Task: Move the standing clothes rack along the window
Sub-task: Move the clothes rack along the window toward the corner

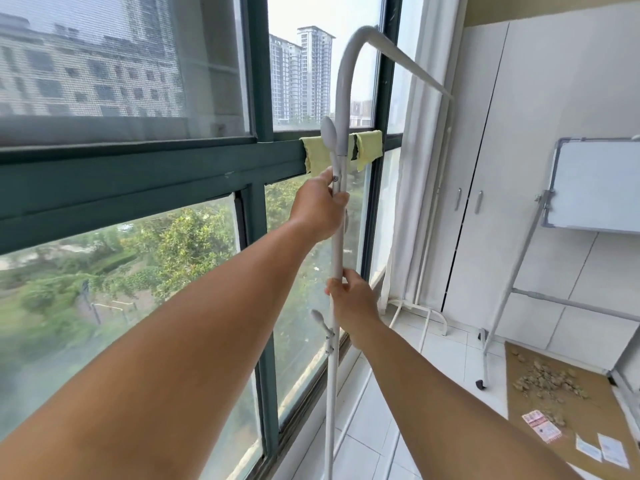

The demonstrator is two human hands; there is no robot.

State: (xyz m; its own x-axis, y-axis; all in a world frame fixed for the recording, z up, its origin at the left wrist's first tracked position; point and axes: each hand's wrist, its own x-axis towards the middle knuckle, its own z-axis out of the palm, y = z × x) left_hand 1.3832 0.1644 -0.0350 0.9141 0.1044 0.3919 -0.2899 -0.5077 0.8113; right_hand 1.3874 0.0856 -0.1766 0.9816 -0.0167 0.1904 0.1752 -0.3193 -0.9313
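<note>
The clothes rack (336, 258) stands close to the window (138, 188), its near upright pole rising in front of the green frame and bending at the top into a bar that runs toward the white curtain (412, 168) at the far end. Both hands are closed around this near pole. The left hand (320, 209) grips it higher, just below the rounded hook (328, 135), and the right hand (353, 299) grips it lower, above a second small hook (320, 322). Behind the pole a yellow cloth (315, 155) hangs over the window frame (it looks apart from the rack, but I cannot be sure).

I judge that the step in hand is the hold before or during the shift: the grip is made and the rack is ready to be carried or slid along the glass. The foot of the near pole is outside the picture, so I cannot tell if it is lifted from the tiled floor (450, 344).

The next move calls for keeping the pole upright while it travels parallel to the window, with both hands pulling together so the far leg follows and does not twist. The whiteboard stand (509, 282) and the cupboard (485, 168) are on the room side, so the rack should stay near the glass.
</note>
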